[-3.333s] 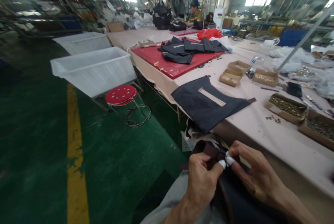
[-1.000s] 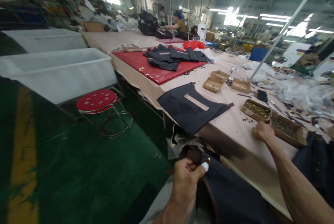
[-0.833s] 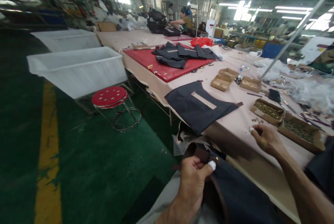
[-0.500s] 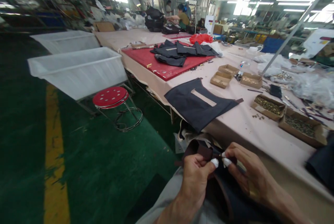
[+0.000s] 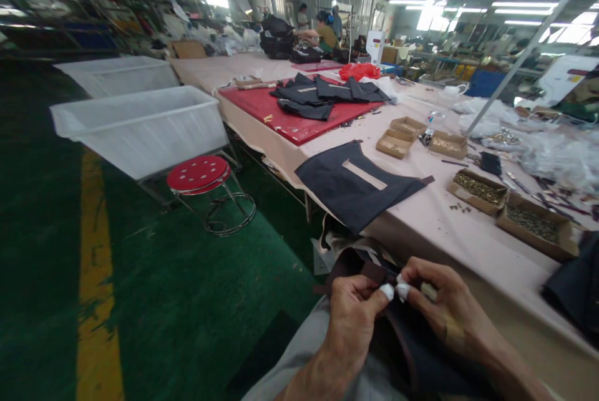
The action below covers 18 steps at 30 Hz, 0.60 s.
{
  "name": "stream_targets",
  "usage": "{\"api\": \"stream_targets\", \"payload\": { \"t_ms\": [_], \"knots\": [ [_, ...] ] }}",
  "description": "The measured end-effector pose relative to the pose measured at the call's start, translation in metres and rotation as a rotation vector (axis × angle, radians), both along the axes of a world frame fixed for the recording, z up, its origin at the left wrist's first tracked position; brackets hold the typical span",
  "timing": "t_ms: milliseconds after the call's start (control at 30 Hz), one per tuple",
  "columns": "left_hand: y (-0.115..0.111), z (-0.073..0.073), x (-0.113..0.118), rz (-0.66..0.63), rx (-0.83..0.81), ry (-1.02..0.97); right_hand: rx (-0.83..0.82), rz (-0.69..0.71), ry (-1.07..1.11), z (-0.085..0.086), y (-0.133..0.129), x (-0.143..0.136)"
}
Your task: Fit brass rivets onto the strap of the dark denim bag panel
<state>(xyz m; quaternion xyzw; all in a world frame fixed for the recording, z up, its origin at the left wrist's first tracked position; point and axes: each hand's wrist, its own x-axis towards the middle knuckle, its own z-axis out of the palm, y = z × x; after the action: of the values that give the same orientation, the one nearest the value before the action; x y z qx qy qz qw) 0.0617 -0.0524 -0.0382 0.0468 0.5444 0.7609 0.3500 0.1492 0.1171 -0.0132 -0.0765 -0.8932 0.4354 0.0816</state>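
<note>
Fingertips (image 5: 387, 292) of both hands pinched together on brown strap tab (image 5: 374, 272), tab just beyond, left hand (image 5: 355, 317) nearer

Both hands meet low down over a dark brown strap (image 5: 373, 272) and dark cloth on the person's lap. The left hand (image 5: 354, 314) pinches the strap, and its thumb has white tape on the tip. The right hand (image 5: 440, 307) pinches right beside it, with white tape on a fingertip too, and the two taped tips touch. A flat dark cloth piece with a pale strip (image 5: 355, 183) lies on the long pale pink surface (image 5: 449, 239) and hangs over its edge. Brown cardboard trays of small metal bits (image 5: 477, 189) sit further right. A round red stool (image 5: 199, 173) stands on the green floor (image 5: 187, 301).
</note>
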Motion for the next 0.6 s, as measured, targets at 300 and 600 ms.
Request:
{"api": "stream_targets", "payload": {
  "t_ms": [300,600],
  "knots": [
    [0.001,-0.001,0.028,-0.042,-0.038,0.108,-0.251,-0.098,-0.122,-0.023,0.014,0.027],
    [0.007,-0.002,0.048,0.011,-0.208,0.062,-0.266,-0.282,-0.137,-0.044,0.015,0.057]
  ]
}}
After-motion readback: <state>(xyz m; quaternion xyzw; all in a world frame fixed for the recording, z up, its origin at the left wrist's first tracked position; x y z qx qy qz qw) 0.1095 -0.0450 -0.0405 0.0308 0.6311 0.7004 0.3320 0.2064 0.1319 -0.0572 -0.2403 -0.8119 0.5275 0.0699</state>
